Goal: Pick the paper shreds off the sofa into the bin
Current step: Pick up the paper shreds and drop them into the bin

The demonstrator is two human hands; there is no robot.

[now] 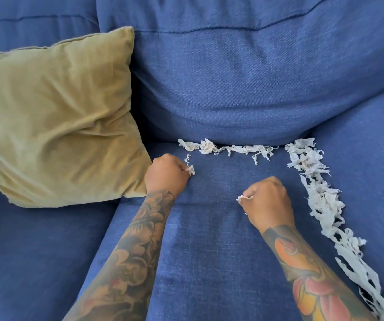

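Gathering as you go, you have both fists curled on the blue woven-fabric sofa seat (209, 251): your left hand (166, 176) is closed round a small tuft of white torn paper shreds (190, 169), with a curl of it poking out past the knuckles, and your right hand (268, 201) pinches another wisp that shows beside the thumb. Holding them balled like this likely keeps the light scraps from drifting off before you carry them away. Most of the paper lies loose, a thin line along the crease under the back cushion (228, 148) and a thick band down the right edge of the seat (323, 205), probably where it slid into the seams. An olive velvet throw pillow (56, 117) leans just beside your left hand. No bin is in view, so I cannot tell where it stands.
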